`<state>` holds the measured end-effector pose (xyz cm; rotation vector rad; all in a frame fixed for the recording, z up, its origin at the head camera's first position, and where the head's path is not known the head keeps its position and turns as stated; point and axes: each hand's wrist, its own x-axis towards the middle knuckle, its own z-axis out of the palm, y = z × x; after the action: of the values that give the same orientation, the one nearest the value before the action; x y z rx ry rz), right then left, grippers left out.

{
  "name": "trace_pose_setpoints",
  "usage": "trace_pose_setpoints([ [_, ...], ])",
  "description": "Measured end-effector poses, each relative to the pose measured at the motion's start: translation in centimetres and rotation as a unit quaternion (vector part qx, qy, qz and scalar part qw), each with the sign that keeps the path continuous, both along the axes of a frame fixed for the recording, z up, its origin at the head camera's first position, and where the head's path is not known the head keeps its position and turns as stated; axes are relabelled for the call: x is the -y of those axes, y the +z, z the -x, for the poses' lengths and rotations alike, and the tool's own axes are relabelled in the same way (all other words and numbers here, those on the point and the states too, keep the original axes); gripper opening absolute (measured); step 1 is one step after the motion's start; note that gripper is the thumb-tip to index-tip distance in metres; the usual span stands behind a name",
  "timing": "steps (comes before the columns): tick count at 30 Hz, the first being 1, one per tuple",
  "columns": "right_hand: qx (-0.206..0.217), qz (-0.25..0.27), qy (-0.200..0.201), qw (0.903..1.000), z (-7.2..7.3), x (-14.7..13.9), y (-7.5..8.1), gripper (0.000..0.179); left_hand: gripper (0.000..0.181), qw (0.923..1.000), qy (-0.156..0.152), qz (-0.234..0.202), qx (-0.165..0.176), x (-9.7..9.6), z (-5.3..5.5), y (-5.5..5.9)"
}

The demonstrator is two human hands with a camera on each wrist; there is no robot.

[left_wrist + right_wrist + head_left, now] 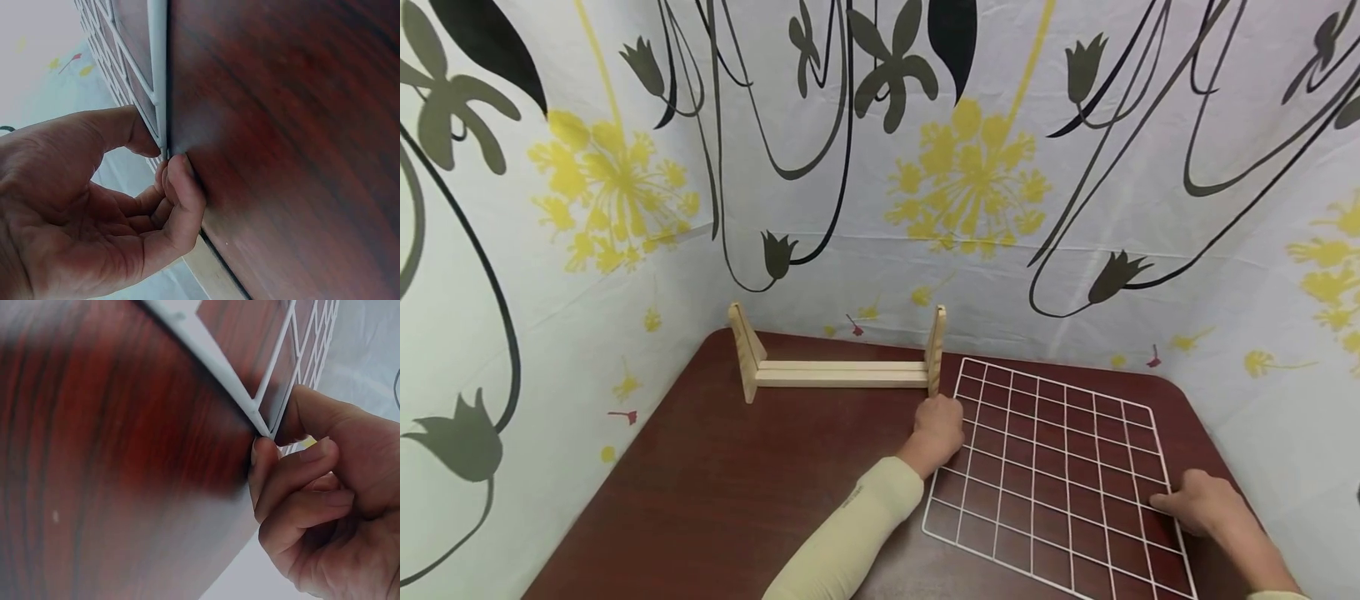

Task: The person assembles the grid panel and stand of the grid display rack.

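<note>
The white wire grid [1068, 479] is spanning the space between the person's two hands, over the right half of the dark tabletop [730, 475]; the left hand [938, 429] is pinching its left rim and the right hand [1206, 502] is pinching its right rim, thumb and bent fingers meeting at the wire on each side. Any shift seems to be hinging on that left rim: the left hand is sitting farther toward the back edge and is lying much nearer the wooden stand [842, 379], whose right upright [936, 350] is rising just beyond its knuckles. The grid is looking close to square, showing no plain long axis, and its far right corner is pointing toward the tabletop's back right corner. From here I'm not quite managing to tell whether its wires are resting flat or hanging slightly above the surface. The stand is standing near the back left corner, its rails running side to side along the back edge. That upright would likely be blocking a leftward slide, while patterned cloth [820, 200] is hanging close behind, and the right hand is resting just beside the tabletop's right edge.
</note>
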<state>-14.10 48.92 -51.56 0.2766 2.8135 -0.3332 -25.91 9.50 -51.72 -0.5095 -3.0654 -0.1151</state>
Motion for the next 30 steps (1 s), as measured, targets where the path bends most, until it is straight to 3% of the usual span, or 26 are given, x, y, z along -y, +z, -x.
trace_pose_setpoints([
  [6, -0.011, 0.005, 0.012, 0.9999, 0.0, -0.1, 0.4, 0.052, 0.014, 0.9996, 0.000, -0.029, 0.006, 0.3, 0.3, 0.1],
  [12, -0.028, 0.016, 0.015, 0.9994, -0.3, 0.5, 1.0, 0.043, 0.025, 0.9945, 0.010, -0.073, 0.075, 1.2, 1.2, 0.6],
  [14, -0.032, 0.017, 0.013, 0.9993, -0.4, 0.6, 1.0, 0.043, 0.027, 0.9924, 0.019, -0.087, 0.085, 1.3, 2.1, -0.3],
  [19, -0.066, 0.023, 0.019, 0.9974, -0.7, 0.4, 0.6, 0.049, 0.028, 0.9872, 0.025, -0.121, 0.101, 1.2, 5.2, -4.5],
  [21, -0.088, 0.030, 0.021, 0.9955, -1.0, 0.2, 0.3, 0.046, 0.029, 0.9844, 0.024, -0.135, 0.110, 1.2, 6.0, -5.6],
  [26, -0.156, 0.062, 0.015, 0.9856, -1.6, -0.4, -0.6, 0.030, 0.033, 0.9805, 0.047, -0.155, 0.111, 1.5, 6.2, -6.4],
  [30, -0.210, 0.091, 0.010, 0.9735, -2.1, -0.8, -1.4, 0.024, 0.033, 0.9795, 0.066, -0.164, 0.097, 1.9, 4.9, -5.3],
])
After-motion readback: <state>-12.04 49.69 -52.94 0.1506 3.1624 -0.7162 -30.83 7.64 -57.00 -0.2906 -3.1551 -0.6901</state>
